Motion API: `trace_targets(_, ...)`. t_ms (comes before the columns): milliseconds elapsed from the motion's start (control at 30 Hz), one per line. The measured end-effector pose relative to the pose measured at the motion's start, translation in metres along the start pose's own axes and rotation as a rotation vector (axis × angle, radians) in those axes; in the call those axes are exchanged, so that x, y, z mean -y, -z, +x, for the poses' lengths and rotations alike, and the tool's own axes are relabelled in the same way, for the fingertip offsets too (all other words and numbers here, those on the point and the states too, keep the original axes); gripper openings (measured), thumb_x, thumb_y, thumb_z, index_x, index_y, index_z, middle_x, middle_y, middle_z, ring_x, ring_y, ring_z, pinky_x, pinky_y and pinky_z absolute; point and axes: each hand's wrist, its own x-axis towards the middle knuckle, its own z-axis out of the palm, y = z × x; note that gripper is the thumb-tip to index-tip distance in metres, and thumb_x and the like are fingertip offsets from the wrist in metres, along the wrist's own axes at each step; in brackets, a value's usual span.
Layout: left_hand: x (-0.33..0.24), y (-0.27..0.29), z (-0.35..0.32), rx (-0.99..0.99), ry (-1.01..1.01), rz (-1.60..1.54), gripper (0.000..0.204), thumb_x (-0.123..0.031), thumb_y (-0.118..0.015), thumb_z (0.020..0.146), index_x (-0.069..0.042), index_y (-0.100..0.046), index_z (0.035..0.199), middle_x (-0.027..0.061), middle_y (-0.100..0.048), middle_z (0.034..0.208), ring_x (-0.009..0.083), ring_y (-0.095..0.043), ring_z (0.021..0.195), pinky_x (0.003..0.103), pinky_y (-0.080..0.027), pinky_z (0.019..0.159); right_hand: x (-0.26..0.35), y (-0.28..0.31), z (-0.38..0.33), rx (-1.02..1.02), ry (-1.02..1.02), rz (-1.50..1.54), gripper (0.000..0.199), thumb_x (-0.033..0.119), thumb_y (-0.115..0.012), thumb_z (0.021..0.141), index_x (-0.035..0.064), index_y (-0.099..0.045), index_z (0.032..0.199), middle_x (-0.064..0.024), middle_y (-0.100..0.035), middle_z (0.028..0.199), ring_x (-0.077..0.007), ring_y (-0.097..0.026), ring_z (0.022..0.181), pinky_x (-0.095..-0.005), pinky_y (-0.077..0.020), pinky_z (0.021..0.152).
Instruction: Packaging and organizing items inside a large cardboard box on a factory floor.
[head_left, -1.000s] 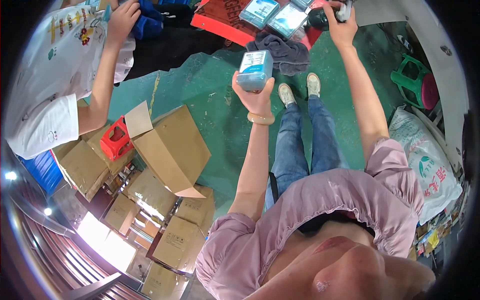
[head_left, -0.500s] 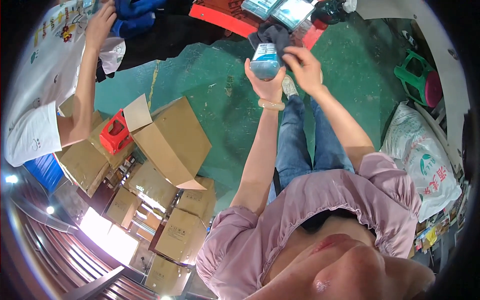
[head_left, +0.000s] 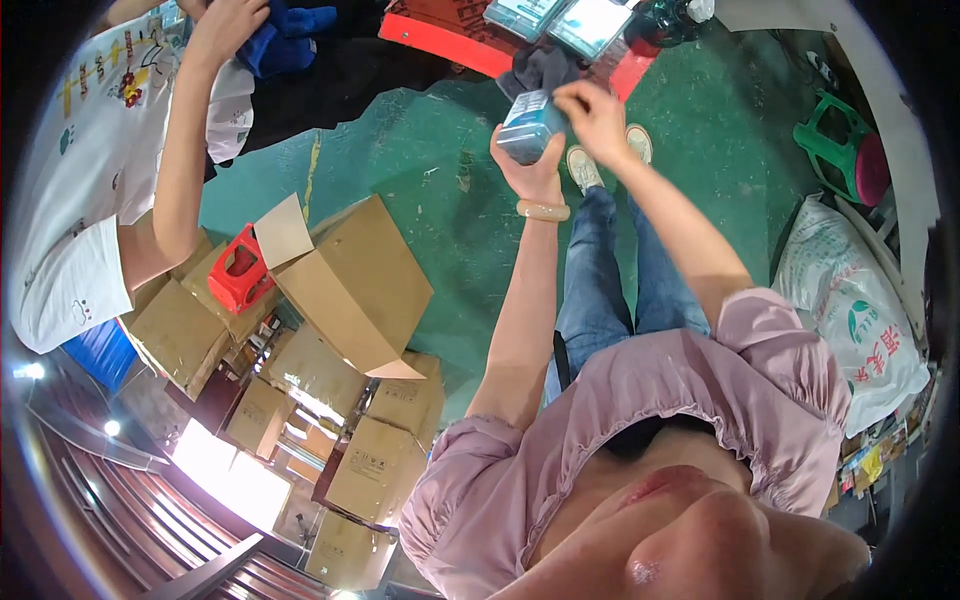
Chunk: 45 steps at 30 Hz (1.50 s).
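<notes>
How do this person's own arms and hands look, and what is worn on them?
The left hand and the right hand wear no gloves. A smooth, pale beige bracelet circles the left wrist; none shows on the right. The left sleeve and the right sleeve are dusty pink, loose, slightly shiny, and end near the elbows, leaving the forearms bare.

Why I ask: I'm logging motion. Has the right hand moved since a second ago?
Yes: the right hand moved left and down in the view, judged against the red-edged surface.
</notes>
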Motion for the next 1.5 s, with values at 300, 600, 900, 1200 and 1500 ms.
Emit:
trace_targets(300, -0.002, 0.005, 0.004, -0.016, -0.043, 0.149, 0.084, -0.002, -0.078, 0.058, -0.006, -0.033, 0.128, 0.0104, -0.045, 0.114, 0.0187, -0.050, 0.098, 0.032, -0.046, 0.084, 0.004, -0.006, 0.007, 0.034, 0.162, -0.091, 0.008, 0.004, -0.062, 0.079, 0.0026, -0.066, 0.087, -0.0093, -0.065, 0.081, -0.0181, -0.062, 0.071, -0.0289, -0.0487, 0.064)
trace_targets(600, 0.000, 0.006, 0.009, 0.005, -0.072, 0.191, 0.082, -0.005, -0.079, 0.057, -0.006, -0.035, 0.127, 0.0100, -0.045, 0.113, 0.0194, -0.049, 0.099, 0.033, -0.046, 0.084, 0.006, -0.001, 0.004, 0.123, 0.140, -0.111, 0.009, 0.006, -0.060, 0.080, 0.0015, -0.065, 0.086, -0.0113, -0.064, 0.082, -0.0217, -0.063, 0.074, -0.0306, -0.0486, 0.066)
trace_targets(900, 0.007, 0.018, 0.020, 0.019, -0.141, 0.339, 0.083, -0.002, -0.079, 0.057, -0.006, -0.035, 0.127, 0.0098, -0.045, 0.114, 0.0203, -0.048, 0.102, 0.035, -0.044, 0.087, -0.001, -0.004, 0.001, 0.160, 0.243, -0.155, 0.009, 0.007, -0.060, 0.080, 0.0026, -0.064, 0.087, -0.0123, -0.064, 0.084, -0.0259, -0.062, 0.076, -0.0317, -0.0484, 0.067)
trace_targets(1200, -0.014, 0.028, 0.013, 0.081, 0.035, 0.121, 0.079, 0.004, -0.074, 0.060, -0.007, -0.034, 0.127, 0.0080, -0.046, 0.115, 0.0190, -0.047, 0.103, 0.032, -0.045, 0.084, -0.006, 0.003, -0.002, -0.017, 0.293, -0.222, 0.011, 0.009, -0.062, 0.080, 0.0045, -0.065, 0.090, -0.0117, -0.064, 0.088, -0.0263, -0.062, 0.078, -0.0334, -0.0486, 0.069)
trace_targets(1500, -0.082, 0.005, 0.141, 0.112, -0.419, 0.145, 0.079, -0.002, -0.073, 0.071, -0.005, -0.026, 0.134, 0.0120, -0.040, 0.126, 0.0239, -0.043, 0.114, 0.036, -0.039, 0.095, -0.028, 0.060, -0.007, -0.237, 0.195, -0.420, 0.028, 0.014, -0.068, 0.079, 0.0105, -0.061, 0.106, -0.0071, -0.057, 0.098, -0.0170, -0.056, 0.085, -0.0283, -0.0449, 0.073)
